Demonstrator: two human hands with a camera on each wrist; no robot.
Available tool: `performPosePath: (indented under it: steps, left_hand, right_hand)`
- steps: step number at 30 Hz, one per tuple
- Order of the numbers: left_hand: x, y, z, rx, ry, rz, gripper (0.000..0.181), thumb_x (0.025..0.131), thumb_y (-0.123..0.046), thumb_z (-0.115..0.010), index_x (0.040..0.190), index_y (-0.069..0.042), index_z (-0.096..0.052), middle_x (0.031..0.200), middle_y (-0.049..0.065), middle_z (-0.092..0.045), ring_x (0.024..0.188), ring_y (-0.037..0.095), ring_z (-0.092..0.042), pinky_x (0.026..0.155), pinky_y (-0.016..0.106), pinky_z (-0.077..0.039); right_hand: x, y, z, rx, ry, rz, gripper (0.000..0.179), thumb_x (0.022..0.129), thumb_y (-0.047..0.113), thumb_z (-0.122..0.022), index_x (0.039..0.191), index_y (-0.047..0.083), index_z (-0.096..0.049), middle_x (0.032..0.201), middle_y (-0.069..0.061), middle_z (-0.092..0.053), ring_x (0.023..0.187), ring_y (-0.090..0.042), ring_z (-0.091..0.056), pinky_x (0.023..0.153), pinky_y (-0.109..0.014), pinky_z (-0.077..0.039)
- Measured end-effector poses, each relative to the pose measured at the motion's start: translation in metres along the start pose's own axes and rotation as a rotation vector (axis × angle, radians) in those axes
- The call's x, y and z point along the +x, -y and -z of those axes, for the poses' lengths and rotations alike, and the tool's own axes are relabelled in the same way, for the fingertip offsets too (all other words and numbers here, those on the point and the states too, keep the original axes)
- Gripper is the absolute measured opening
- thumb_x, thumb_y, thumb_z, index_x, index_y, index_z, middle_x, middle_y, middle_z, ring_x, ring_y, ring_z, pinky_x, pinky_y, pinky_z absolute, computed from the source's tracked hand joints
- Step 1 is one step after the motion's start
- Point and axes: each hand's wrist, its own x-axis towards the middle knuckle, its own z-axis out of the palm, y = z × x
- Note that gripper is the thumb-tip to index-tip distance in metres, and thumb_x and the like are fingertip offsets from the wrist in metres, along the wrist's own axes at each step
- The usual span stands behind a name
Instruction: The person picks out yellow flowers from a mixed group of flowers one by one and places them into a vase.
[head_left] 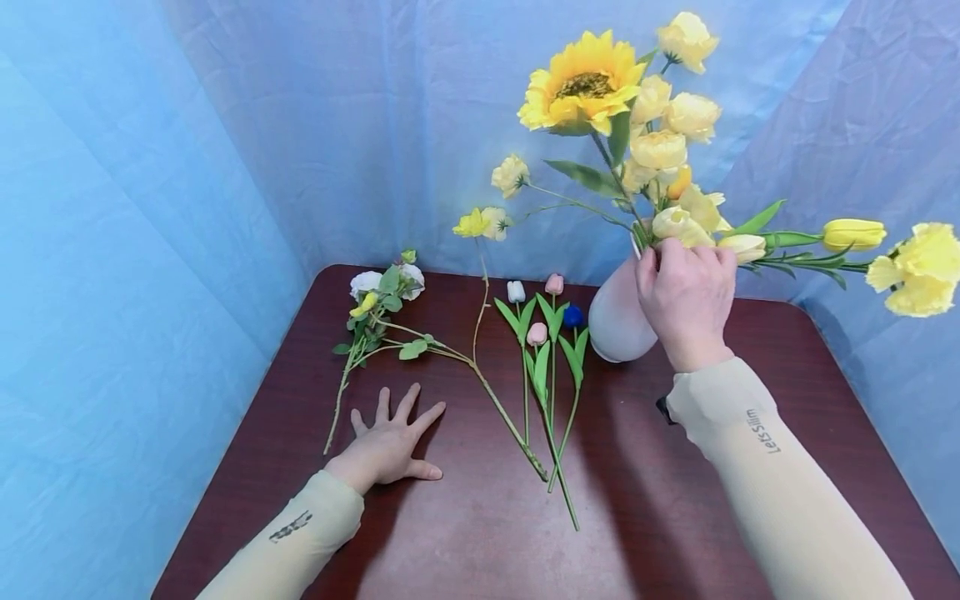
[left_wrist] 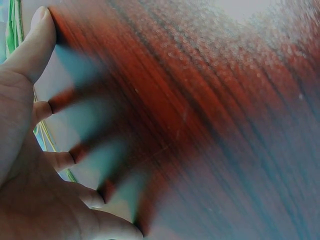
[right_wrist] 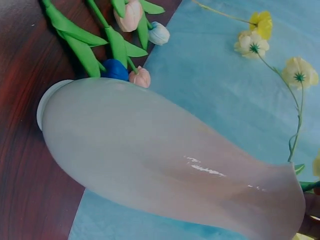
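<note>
My right hand [head_left: 688,292] is at the mouth of a frosted, pinkish-white vase [head_left: 617,321], its curled fingers gripping flower stems just above the rim. Out of the vase rise a large sunflower [head_left: 581,86], pale yellow blossoms [head_left: 658,152] and thin stems with small blooms. A yellow tulip [head_left: 853,234] and a ruffled yellow flower [head_left: 917,271] lean out to the right. In the right wrist view the vase body [right_wrist: 150,145] fills the middle, with fingertips at its rim partly cut off. My left hand [head_left: 386,446] rests on the table, fingers spread and holding nothing.
Left of the vase lie several small tulips [head_left: 542,375], white, pink and blue. Farther left are a long branching stem [head_left: 502,404] and a white rose spray [head_left: 386,287]. The dark red wooden table [head_left: 480,550] backs onto blue cloth [head_left: 360,125].
</note>
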Motion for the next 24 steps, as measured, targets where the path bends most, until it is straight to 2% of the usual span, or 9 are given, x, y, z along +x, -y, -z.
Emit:
performPosePath:
  steps: [3, 6, 8, 11, 16, 18, 24]
  left_hand:
    - [0.0, 0.0, 0.0, 0.0, -0.002, 0.0, 0.103, 0.078, -0.069, -0.074, 0.163, -0.039, -0.025, 0.172, 0.01, -0.002, 0.152, 0.056, -0.001, 0.105, 0.086, -0.013]
    - [0.0, 0.0, 0.0, -0.004, -0.004, 0.0, 0.103, 0.078, -0.069, -0.074, 0.163, -0.039, -0.025, 0.172, 0.01, -0.002, 0.152, 0.056, -0.001, 0.104, 0.086, -0.013]
    - [0.0, 0.0, 0.0, -0.008, -0.006, -0.001, 0.103, 0.078, -0.069, -0.075, 0.163, -0.038, -0.025, 0.172, 0.01, -0.002, 0.152, 0.057, 0.0, 0.104, 0.087, -0.012]
    - [-0.001, 0.001, -0.001, -0.009, -0.005, 0.0, 0.103, 0.078, -0.068, -0.075, 0.163, -0.038, -0.025, 0.172, 0.011, -0.002, 0.152, 0.057, 0.0, 0.104, 0.087, -0.012]
    - [0.0, 0.001, 0.0, -0.007, -0.002, 0.0, 0.103, 0.078, -0.069, -0.075, 0.163, -0.038, -0.025, 0.172, 0.01, -0.001, 0.152, 0.056, 0.0, 0.105, 0.086, -0.012]
    - [-0.001, 0.0, 0.0, -0.009, -0.002, -0.001, 0.103, 0.078, -0.068, -0.075, 0.163, -0.038, -0.024, 0.172, 0.01, -0.001, 0.152, 0.056, 0.0, 0.105, 0.086, -0.011]
    - [-0.001, 0.0, 0.0, -0.016, 0.003, 0.003, 0.103, 0.079, -0.068, -0.075, 0.163, -0.038, -0.024, 0.172, 0.01, -0.001, 0.152, 0.056, 0.001, 0.106, 0.086, -0.01]
  right_hand:
    - [0.003, 0.001, 0.002, 0.005, -0.04, -0.042, 0.026, 0.098, 0.01, -0.052, 0.079, -0.006, -0.058, 0.06, -0.025, -0.052, 0.065, -0.047, -0.052, 0.074, -0.06, -0.033]
    - [0.006, 0.001, 0.004, 0.008, -0.074, -0.09, 0.03, 0.102, 0.013, -0.049, 0.083, -0.008, -0.058, 0.064, -0.027, -0.052, 0.07, -0.048, -0.053, 0.078, -0.061, -0.03]
    - [0.007, 0.0, 0.006, 0.008, -0.083, -0.112, 0.036, 0.105, 0.016, -0.048, 0.08, -0.009, -0.056, 0.063, -0.028, -0.051, 0.074, -0.048, -0.053, 0.079, -0.061, -0.028]
    - [0.008, -0.002, 0.008, -0.006, -0.068, -0.132, 0.043, 0.107, 0.019, -0.045, 0.077, -0.01, -0.055, 0.065, -0.029, -0.052, 0.08, -0.05, -0.051, 0.079, -0.061, -0.026]
    - [0.009, -0.004, 0.01, -0.062, -0.023, -0.156, 0.045, 0.107, 0.018, -0.044, 0.075, -0.012, -0.057, 0.084, -0.033, -0.055, 0.089, -0.054, -0.045, 0.079, -0.062, -0.026]
    - [0.01, -0.005, 0.011, -0.083, -0.017, -0.164, 0.044, 0.105, 0.016, -0.045, 0.073, -0.011, -0.057, 0.086, -0.032, -0.053, 0.088, -0.054, -0.043, 0.078, -0.061, -0.026]
    - [0.015, -0.006, 0.012, -0.111, -0.041, -0.147, 0.04, 0.101, 0.009, -0.044, 0.064, -0.005, -0.051, 0.076, -0.028, -0.049, 0.078, -0.053, -0.04, 0.072, -0.058, -0.025]
